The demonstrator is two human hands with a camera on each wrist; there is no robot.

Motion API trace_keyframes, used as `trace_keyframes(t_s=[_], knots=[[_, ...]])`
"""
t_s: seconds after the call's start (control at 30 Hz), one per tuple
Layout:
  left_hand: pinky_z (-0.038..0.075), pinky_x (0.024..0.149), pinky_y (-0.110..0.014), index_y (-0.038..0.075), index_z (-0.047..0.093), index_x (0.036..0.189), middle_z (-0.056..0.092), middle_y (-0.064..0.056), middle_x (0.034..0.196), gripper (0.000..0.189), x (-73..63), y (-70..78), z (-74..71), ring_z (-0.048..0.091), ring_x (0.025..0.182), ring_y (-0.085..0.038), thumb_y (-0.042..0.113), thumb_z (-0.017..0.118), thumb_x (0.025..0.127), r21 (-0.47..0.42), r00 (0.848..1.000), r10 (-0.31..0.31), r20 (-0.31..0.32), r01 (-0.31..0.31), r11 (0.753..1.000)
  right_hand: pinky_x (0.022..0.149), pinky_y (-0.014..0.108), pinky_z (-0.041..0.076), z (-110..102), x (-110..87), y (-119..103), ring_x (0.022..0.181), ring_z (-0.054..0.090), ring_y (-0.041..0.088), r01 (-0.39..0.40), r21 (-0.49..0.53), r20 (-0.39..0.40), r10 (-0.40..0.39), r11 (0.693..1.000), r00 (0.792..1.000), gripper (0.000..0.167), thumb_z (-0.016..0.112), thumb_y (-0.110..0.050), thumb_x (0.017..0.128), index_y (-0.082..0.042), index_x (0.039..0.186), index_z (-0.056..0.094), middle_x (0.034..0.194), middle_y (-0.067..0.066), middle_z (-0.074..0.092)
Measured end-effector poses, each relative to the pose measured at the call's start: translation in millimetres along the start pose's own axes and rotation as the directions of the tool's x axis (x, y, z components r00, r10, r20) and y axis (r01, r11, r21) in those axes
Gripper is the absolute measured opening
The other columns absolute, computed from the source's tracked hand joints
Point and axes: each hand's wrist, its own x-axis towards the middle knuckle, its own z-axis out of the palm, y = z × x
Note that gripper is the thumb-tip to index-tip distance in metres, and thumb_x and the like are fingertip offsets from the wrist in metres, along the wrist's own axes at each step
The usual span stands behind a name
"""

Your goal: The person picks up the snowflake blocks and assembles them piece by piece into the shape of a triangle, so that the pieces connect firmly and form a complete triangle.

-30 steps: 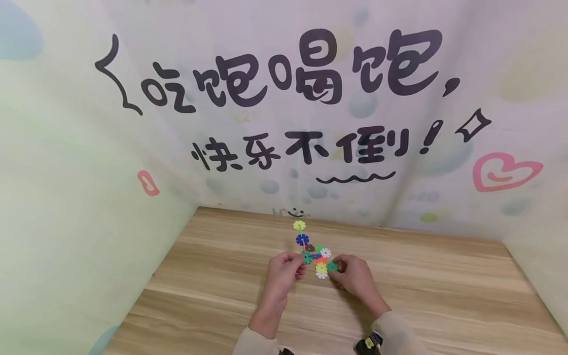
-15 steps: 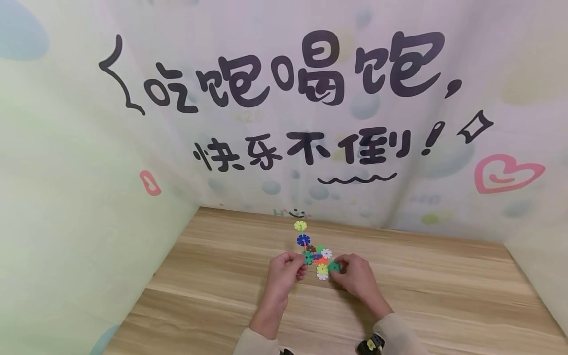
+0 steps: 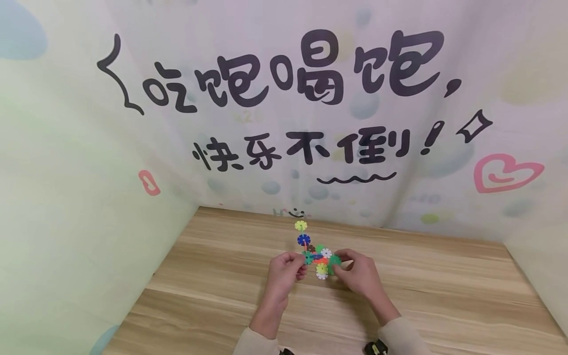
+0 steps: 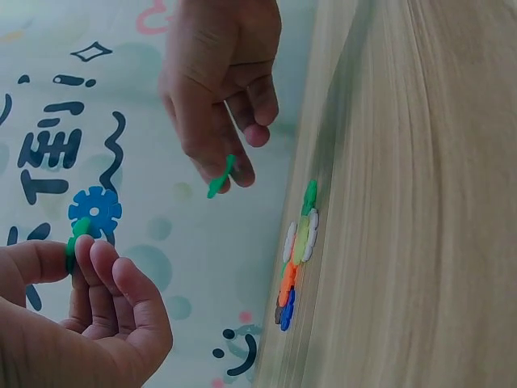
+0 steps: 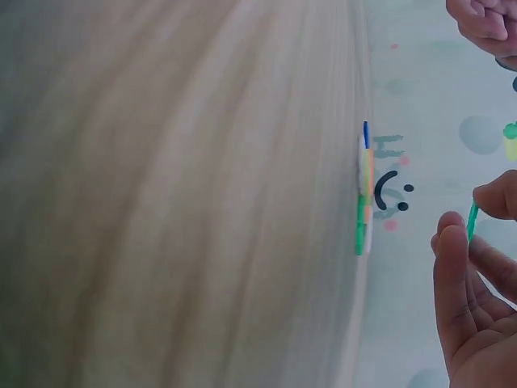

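Between thumb and fingers, my left hand [image 3: 286, 273] pinches a teal-green slotted disc [image 3: 307, 257]. Joined to it is a short chain of discs, with a blue disc [image 3: 303, 240] and a yellow disc [image 3: 301, 225] pointing away. In the left wrist view the blue disc [image 4: 95, 212] stands above the left fingertips. To the right, my right hand [image 3: 361, 276] pinches a single green disc [image 3: 335, 264] by its edges. The right wrist view shows this green disc [image 5: 472, 220] edge-on between thumb and fingertips, raised off the table and apart from the chain.
Several loose slotted discs lie on the wooden table [image 3: 213, 281] below the hands, among them a white disc [image 3: 326, 253] and a yellow disc [image 3: 322, 268]. A printed fabric wall [image 3: 248, 192] stands behind, with more fabric at both sides.
My right hand has lifted the green disc off the table and turned it, so it now looks larger and flatter in the head view. The left hand and its chain are nearly still.
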Motion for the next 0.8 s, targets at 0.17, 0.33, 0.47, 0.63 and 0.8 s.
trace_keyframes(t_s=[0.17,0.33,0.47,0.63,0.8], knots=[[0.056,0.07,-0.031,-0.003,0.065,0.095,0.066,-0.008,0.081,0.016,0.4,-0.6,0.2,0.062,0.072,-0.016,0.012,0.064,0.096,-0.001,1.0,-0.001,0.005,0.001,1.0,0.057,0.027,0.052,-6,-5.6,-8,0.069,0.061,0.01,0.045,0.002,-0.025,-0.045,0.999,0.999,0.029,0.078,-0.016,0.083,-0.012,0.111,0.073,0.097,0.002,0.07],[0.055,0.07,-0.032,-0.003,0.065,0.095,0.066,-0.007,0.081,0.015,0.2,0.1,1.3,0.061,0.072,-0.015,0.012,0.063,0.096,0.003,1.0,-0.004,0.005,0.004,1.0,0.057,0.025,0.052,-9,-9.8,-11,0.069,0.062,0.008,0.082,0.025,-0.068,-0.081,0.996,0.994,0.03,0.08,-0.014,0.081,-0.01,0.111,0.073,0.091,0.0,0.07],[0.055,0.068,-0.029,-0.003,0.065,0.094,0.066,-0.006,0.08,0.015,-0.2,1.1,1.7,0.062,0.072,-0.016,0.011,0.064,0.096,0.001,1.0,0.0,0.006,0.0,1.0,0.061,0.025,0.054,-12,-12.7,-15,0.07,0.063,0.01,0.101,0.08,-0.091,-0.094,0.992,0.991,0.031,0.082,-0.011,0.08,-0.008,0.11,0.074,0.086,-0.001,0.069],[0.054,0.068,-0.029,-0.003,0.065,0.094,0.066,-0.006,0.079,0.015,-0.8,1.6,1.7,0.062,0.072,-0.016,0.012,0.064,0.096,0.002,1.0,0.003,0.009,-0.003,1.0,0.066,0.025,0.056,-15,-15.1,-17,0.074,0.064,0.013,0.101,0.207,-0.073,-0.088,0.973,0.993,0.031,0.082,-0.009,0.082,-0.007,0.111,0.073,0.086,0.001,0.067],[0.055,0.069,-0.032,-0.004,0.066,0.094,0.066,-0.006,0.079,0.017,-1.3,0.9,1.1,0.062,0.072,-0.016,0.013,0.064,0.095,0.01,1.0,0.004,0.012,-0.004,1.0,0.066,0.027,0.057,-18,-15.8,-15,0.077,0.065,0.016,0.07,0.354,-0.009,-0.071,0.933,0.997,0.031,0.08,-0.011,0.085,-0.006,0.115,0.072,0.089,0.007,0.067]])
